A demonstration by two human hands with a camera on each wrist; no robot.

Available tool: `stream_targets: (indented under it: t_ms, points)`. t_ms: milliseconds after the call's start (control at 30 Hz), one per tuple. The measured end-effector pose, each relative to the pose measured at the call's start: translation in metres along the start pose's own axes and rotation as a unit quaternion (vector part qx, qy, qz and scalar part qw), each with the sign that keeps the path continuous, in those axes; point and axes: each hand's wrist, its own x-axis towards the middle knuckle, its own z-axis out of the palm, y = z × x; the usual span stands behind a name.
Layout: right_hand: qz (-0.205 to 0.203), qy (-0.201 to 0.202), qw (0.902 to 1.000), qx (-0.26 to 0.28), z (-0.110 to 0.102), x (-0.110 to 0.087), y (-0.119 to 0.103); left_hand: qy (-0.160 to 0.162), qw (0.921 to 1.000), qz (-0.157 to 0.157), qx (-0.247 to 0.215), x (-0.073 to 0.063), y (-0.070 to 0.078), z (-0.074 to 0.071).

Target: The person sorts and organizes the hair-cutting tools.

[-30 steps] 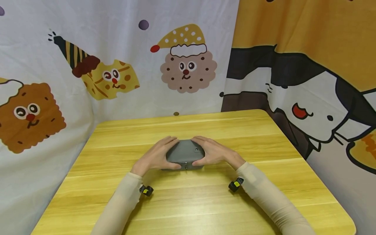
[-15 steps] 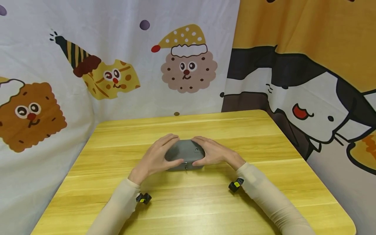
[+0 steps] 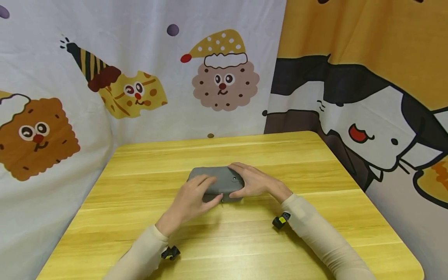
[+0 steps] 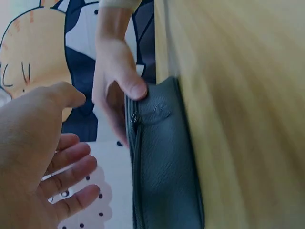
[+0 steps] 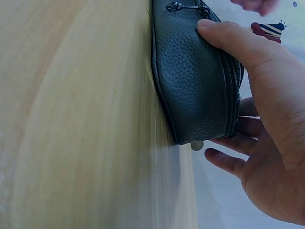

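A grey leather zip pouch (image 3: 218, 179) lies on the table, its zipped side facing the person. My right hand (image 3: 255, 181) grips the pouch's right end, thumb on the front side and fingers round the back, as the right wrist view also shows along the pebbled leather (image 5: 190, 76). My left hand (image 3: 190, 198) hovers in front of the pouch's left half, fingers spread and loosely bent, holding nothing. Its thumb tip is close to the zipper pull (image 5: 186, 7) at the front middle. In the left wrist view a gap shows between the left hand (image 4: 28, 129) and the pouch (image 4: 164, 152).
The wooden table (image 3: 245, 237) extends on all sides of the pouch. Behind it hangs a white curtain (image 3: 140, 46) with cartoon snacks, and an orange one with a cat (image 3: 371, 116) is at the right. Each sleeve carries a small black wrist camera (image 3: 280, 220).
My left hand has let go of the pouch's left end and moved toward the person and slightly right, uncovering that end. The right hand has kept its grip, and the pouch has stayed put.
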Motion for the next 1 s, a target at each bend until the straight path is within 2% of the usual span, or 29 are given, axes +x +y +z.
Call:
stream_targets:
  t_ms: [167, 367, 467, 567, 700, 1000]
  points:
    - [0.003, 0.001, 1.0000, -0.001, 0.000, 0.000, 0.001, -0.031, 0.9993, -0.007, 0.020, -0.005, 0.010, 0.004]
    - [0.002, 0.001, 1.0000, 0.003, 0.000, 0.000, 0.001, -0.061, 0.9976, -0.032, 0.009, -0.007, 0.020, 0.010]
    - [0.001, 0.002, 1.0000, 0.003, 0.001, 0.001, 0.001, -0.074, 0.9957, -0.055, -0.010, -0.007, 0.022, 0.014]
    - [0.001, 0.002, 1.0000, 0.004, 0.001, 0.001, 0.001, -0.096, 0.9908, -0.091, -0.032, -0.005, 0.024, 0.015]
    - [0.004, -0.001, 1.0000, 0.005, 0.001, 0.000, 0.001, -0.117, 0.9836, -0.133, -0.031, -0.003, 0.025, 0.018]
    - [0.004, -0.002, 0.9999, 0.009, -0.001, 0.000, -0.001, -0.128, 0.9746, -0.182, -0.025, -0.001, 0.029, 0.029]
